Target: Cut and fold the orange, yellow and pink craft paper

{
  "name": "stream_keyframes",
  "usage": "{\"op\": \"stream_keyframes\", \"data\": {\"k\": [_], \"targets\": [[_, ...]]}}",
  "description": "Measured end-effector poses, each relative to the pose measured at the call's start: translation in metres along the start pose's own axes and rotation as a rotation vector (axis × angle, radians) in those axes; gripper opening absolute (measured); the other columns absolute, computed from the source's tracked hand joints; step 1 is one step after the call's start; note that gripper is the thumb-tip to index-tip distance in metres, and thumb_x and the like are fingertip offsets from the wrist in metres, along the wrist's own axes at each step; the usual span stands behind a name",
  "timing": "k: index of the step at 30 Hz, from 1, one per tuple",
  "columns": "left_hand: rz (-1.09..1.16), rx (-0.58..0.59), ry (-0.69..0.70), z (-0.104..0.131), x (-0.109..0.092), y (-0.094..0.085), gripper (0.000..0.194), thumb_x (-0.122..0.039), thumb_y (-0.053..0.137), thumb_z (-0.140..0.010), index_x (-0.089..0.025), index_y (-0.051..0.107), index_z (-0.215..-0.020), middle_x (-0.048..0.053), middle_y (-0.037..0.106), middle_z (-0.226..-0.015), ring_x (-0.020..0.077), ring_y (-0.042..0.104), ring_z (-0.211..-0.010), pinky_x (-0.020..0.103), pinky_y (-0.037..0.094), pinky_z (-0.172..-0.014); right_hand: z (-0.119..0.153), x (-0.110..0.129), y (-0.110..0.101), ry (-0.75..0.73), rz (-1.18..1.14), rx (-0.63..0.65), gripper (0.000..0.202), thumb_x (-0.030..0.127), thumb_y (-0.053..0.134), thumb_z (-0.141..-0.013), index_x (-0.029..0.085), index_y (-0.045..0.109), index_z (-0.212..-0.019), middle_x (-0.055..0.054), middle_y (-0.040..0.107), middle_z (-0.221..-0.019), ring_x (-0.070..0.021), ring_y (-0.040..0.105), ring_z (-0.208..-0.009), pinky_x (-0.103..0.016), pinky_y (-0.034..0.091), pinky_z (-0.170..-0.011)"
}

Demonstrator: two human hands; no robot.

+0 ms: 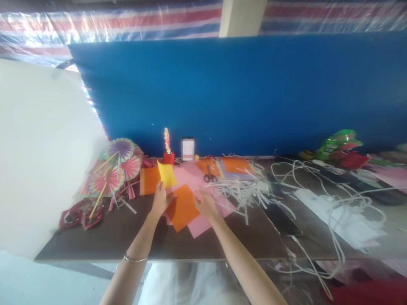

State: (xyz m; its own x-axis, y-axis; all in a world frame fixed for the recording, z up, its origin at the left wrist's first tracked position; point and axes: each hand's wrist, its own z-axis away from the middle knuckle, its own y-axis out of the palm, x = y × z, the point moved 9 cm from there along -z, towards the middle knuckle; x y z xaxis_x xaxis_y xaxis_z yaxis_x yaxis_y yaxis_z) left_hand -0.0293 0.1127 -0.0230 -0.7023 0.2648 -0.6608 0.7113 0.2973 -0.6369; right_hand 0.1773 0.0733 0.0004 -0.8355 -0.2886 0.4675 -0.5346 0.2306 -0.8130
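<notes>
A square sheet of orange paper (183, 207) is tilted cornerwise above larger pink paper (202, 226) on the dark table. At its left edge, my left hand (160, 201) is closed, thumb over the orange sheet, fingertips by a yellow sheet (167, 173). Whether those fingertips also grip the yellow sheet, I cannot tell. My right hand (206, 203) closes on the orange sheet's right edge, its fingers partly blurred. Dark-handled scissors (210, 176) lie just beyond my right hand. More orange paper (149, 181) lies flat behind my left hand.
Shredded white paper strips (241, 190) spread right of my hands. Further right are a black phone (281, 220) and tangled white cables (333, 212). Folded paper fans (119, 165) stand at left. A red holder (168, 158) is against the blue panel (222, 93).
</notes>
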Motion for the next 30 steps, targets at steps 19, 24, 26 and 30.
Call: {"op": "stream_keyframes", "data": {"k": [19,24,26,30], "targets": [[-0.046,0.053,0.016,0.000,0.001,-0.001,0.053,-0.027,0.052,-0.081,-0.012,0.037,-0.129,0.020,0.039,-0.136,0.0306,0.038,-0.127,0.043,0.036,-0.103,-0.007,-0.037,-0.023,0.167,0.114,-0.104,0.030,0.011,0.035,-0.081,0.015,0.060,-0.098,-0.015,0.061,-0.104,-0.0266,0.052,-0.103,-0.039,0.037,-0.092],[-0.036,0.066,0.069,0.000,-0.004,0.003,0.047,-0.019,0.047,-0.083,-0.013,0.040,-0.129,0.018,0.043,-0.134,0.0270,0.041,-0.126,0.042,0.035,-0.105,-0.008,-0.016,-0.012,0.029,0.043,-0.042,0.029,0.011,0.033,-0.082,0.016,0.059,-0.095,-0.009,0.061,-0.102,-0.0196,0.053,-0.099,-0.030,0.040,-0.087],[-0.045,0.073,0.085,0.000,-0.005,0.003,0.046,-0.018,0.046,-0.083,-0.012,0.041,-0.128,0.018,0.043,-0.135,0.0270,0.041,-0.127,0.042,0.035,-0.105,-0.007,-0.012,-0.008,0.004,0.024,-0.026,0.030,0.010,0.034,-0.082,0.016,0.058,-0.098,-0.008,0.061,-0.102,-0.0186,0.054,-0.096,-0.030,0.041,-0.085],[-0.023,0.075,0.109,-0.001,-0.005,0.002,0.046,-0.015,0.047,-0.081,-0.011,0.044,-0.127,0.017,0.045,-0.134,0.0270,0.045,-0.123,0.041,0.038,-0.103,-0.006,-0.008,-0.007,-0.026,-0.004,-0.015,0.030,0.010,0.035,-0.082,0.017,0.058,-0.098,-0.007,0.061,-0.102,-0.0175,0.054,-0.096,-0.029,0.041,-0.085]]}}
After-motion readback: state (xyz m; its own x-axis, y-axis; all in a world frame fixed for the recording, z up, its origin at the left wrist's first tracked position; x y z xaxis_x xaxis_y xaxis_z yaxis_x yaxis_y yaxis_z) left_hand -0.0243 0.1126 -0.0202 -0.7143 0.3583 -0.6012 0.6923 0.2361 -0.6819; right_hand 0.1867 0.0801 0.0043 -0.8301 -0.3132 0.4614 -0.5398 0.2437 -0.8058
